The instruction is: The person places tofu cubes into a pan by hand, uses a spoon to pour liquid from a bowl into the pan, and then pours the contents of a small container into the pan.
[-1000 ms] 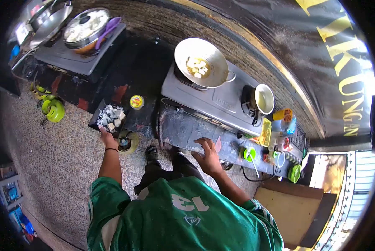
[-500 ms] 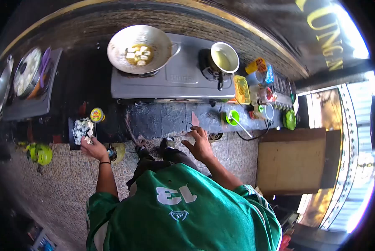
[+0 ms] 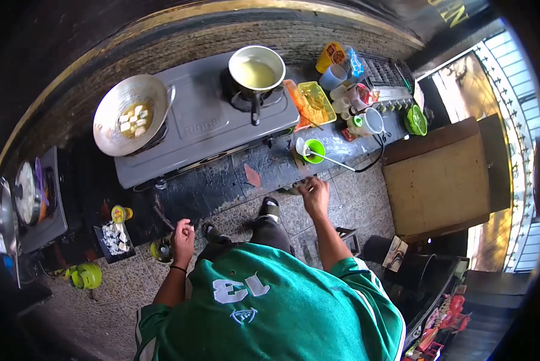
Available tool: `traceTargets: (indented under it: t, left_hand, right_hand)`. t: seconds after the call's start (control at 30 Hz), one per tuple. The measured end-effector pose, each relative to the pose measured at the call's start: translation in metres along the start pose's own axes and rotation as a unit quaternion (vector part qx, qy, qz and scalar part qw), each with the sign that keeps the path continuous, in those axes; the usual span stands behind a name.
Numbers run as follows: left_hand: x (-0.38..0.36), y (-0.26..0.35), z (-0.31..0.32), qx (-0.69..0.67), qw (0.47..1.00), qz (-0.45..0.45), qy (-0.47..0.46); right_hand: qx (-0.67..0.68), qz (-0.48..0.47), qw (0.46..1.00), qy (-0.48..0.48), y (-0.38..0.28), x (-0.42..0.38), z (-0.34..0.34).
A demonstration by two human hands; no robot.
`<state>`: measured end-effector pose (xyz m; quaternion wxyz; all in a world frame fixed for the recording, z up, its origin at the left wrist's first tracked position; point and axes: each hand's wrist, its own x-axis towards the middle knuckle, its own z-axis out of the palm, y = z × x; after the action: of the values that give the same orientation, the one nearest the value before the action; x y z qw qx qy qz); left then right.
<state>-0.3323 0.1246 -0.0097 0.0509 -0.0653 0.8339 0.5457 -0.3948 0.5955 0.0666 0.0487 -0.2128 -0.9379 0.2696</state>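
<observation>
My left hand [image 3: 183,242] is closed in front of the counter edge, with a small pale bit showing at its fingertips; what it is I cannot make out. To its left lies a black tray [image 3: 129,249] of white pieces, beside a small yellow tub [image 3: 121,213]. My right hand [image 3: 316,197] hangs over the floor just off the counter edge, fingers loosely bent and apart, nothing visible in them. Nearest to it is a bright green cup [image 3: 314,148] with a long white-handled utensil [image 3: 336,162] leaning out.
On the grey stove [image 3: 200,120] are a wok [image 3: 108,129] with white cubes in oil and a saucepan [image 3: 258,67] of yellowish liquid. Yellow tray [image 3: 324,96], cups and bottles crowd the right of the counter [image 3: 222,186]. A large cardboard box [image 3: 438,180] stands at right.
My left hand has left the black tray and moved right, toward my body. The right hand has shifted right, its fingers more bent. The view has turned and moved right.
</observation>
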Motion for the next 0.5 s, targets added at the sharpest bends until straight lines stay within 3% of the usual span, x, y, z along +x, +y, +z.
traceTargets:
  t: [0.13, 0.2, 0.23, 0.3, 0.4, 0.5]
  left_hand:
    - [0.015, 0.012, 0.041, 0.028, 0.999, -0.019, -0.028]
    - [0.023, 0.021, 0.071, 0.052, 0.998, -0.025, -0.033]
    - [0.03, 0.036, 0.088, 0.058, 0.997, -0.025, -0.037]
    - [0.045, 0.066, 0.129, 0.119, 0.992, -0.032, -0.039]
    - [0.071, 0.095, 0.196, 0.082, 0.994, -0.031, -0.064]
    - [0.091, 0.11, 0.255, 0.011, 0.994, -0.049, -0.092]
  right_hand:
    - [0.037, -0.016, 0.995, 0.095, 0.063, 0.068, -0.032]
    - [0.069, 0.055, 0.991, 0.098, 0.095, 0.1, -0.047]
    - [0.083, 0.111, 0.988, 0.071, 0.119, 0.118, -0.053]
    - [0.117, 0.129, 0.982, 0.073, 0.163, 0.147, -0.057]
    - [0.141, 0.162, 0.975, 0.051, 0.221, 0.185, -0.06]
    - [-0.016, 0.196, 0.979, -0.062, 0.23, 0.205, -0.067]
